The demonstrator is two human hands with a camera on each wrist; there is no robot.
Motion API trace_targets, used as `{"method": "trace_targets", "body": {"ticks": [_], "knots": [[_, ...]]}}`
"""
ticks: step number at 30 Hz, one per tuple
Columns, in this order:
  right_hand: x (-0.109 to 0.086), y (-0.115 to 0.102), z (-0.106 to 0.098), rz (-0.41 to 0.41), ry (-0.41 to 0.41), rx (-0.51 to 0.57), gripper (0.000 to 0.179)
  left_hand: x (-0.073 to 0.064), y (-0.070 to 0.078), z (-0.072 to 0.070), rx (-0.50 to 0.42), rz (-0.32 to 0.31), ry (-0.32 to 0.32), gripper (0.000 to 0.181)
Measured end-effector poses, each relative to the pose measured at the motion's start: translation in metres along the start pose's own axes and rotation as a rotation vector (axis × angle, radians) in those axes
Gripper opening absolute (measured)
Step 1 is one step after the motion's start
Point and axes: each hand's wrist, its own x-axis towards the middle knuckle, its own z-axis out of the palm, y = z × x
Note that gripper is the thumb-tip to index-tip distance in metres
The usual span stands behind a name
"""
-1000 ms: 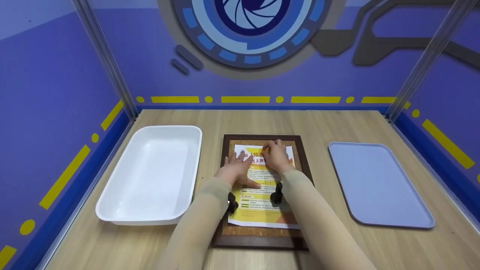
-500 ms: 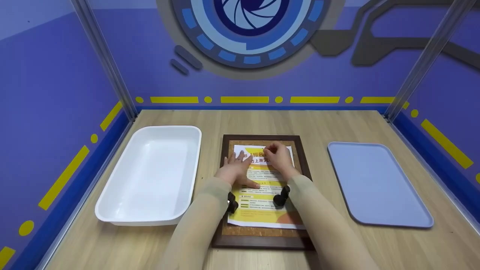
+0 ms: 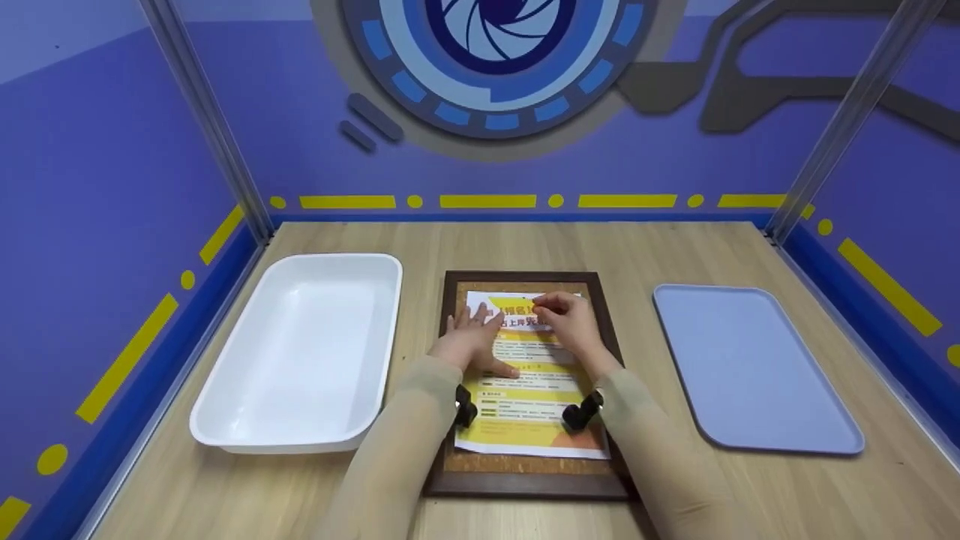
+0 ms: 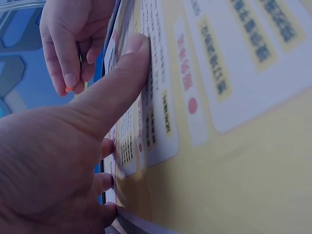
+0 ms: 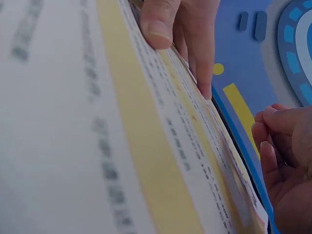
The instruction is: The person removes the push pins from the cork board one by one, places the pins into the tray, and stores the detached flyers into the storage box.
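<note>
A yellow and white printed poster lies on a cork board with a dark brown frame. My left hand rests on the poster's upper left part, fingers spread and thumb pointing right. In the left wrist view, its thumb lies along the paper. My right hand is over the poster's top right part, thumb and fingertips pinched together. Between them shows the orange bit of a small push pin, mostly hidden by the fingers. In the right wrist view, the pinching fingers stand apart from the poster's surface.
A deep white tray stands on the wooden table left of the board. On the right lies a shallow blue-grey tray. Blue printed panels wall in the back and sides. A black wrist camera sits on each wrist.
My right hand has shifted slightly right and toward me, its wrist swinging outward, still pinching the push pin. More of the poster's heading shows. My left hand has stayed in place.
</note>
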Motion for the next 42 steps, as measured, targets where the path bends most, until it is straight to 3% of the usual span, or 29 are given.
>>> {"method": "trace_targets", "body": {"ticks": [4, 15, 24, 33, 36, 42], "knots": [[-0.006, 0.001, -0.012, -0.02, 0.026, -0.026, 0.019, 0.0, 0.0, 0.001, -0.01, 0.002, 0.003, 0.115], [-0.018, 0.015, -0.049, -0.06, 0.089, 0.064, 0.021, 0.003, -0.002, 0.003, -0.007, 0.027, -0.004, 0.116], [-0.023, 0.022, -0.066, -0.012, 0.14, 0.178, 0.024, 0.004, -0.006, 0.004, -0.051, 0.018, -0.011, 0.117], [-0.03, 0.028, -0.111, -0.086, 0.181, 0.157, 0.032, 0.003, -0.006, 0.004, -0.075, 0.033, -0.007, 0.117], [-0.033, 0.034, -0.128, -0.098, 0.222, 0.153, 0.033, 0.003, -0.005, 0.004, -0.064, 0.034, 0.001, 0.117], [-0.039, 0.049, -0.159, -0.087, 0.325, 0.047, 0.03, 0.004, -0.004, 0.003, -0.054, 0.036, -0.001, 0.117]]}}
